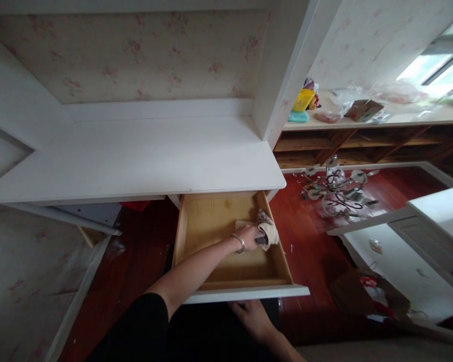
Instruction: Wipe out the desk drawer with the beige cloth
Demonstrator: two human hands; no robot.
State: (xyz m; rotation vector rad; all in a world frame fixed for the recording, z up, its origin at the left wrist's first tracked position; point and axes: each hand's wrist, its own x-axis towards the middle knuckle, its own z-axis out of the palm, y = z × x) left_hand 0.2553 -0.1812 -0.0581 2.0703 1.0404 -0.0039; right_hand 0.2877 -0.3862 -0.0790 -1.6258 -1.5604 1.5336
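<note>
My left hand (249, 237), with a silver bracelet at the wrist, reaches into an open wooden drawer (207, 226). It is closed around a bunched cloth (271, 235), cream with a dark patterned part. The cloth lies against the drawer's right side wall. Under the white drawer front (245, 294) is my right hand (253, 318), close to its lower edge. Most of its fingers are hidden or dim there, so I cannot make out whether it grips the front. The drawer is pulled out from beneath a white desk (154, 156).
On the red wood floor to the right lies a chandelier (340, 191) among small loose bits. A low shelf unit (362, 143) behind it bears a yellow container (303, 100), a cardboard box (364, 109) and plastic bags. A white cabinet piece (396, 241) stands at right.
</note>
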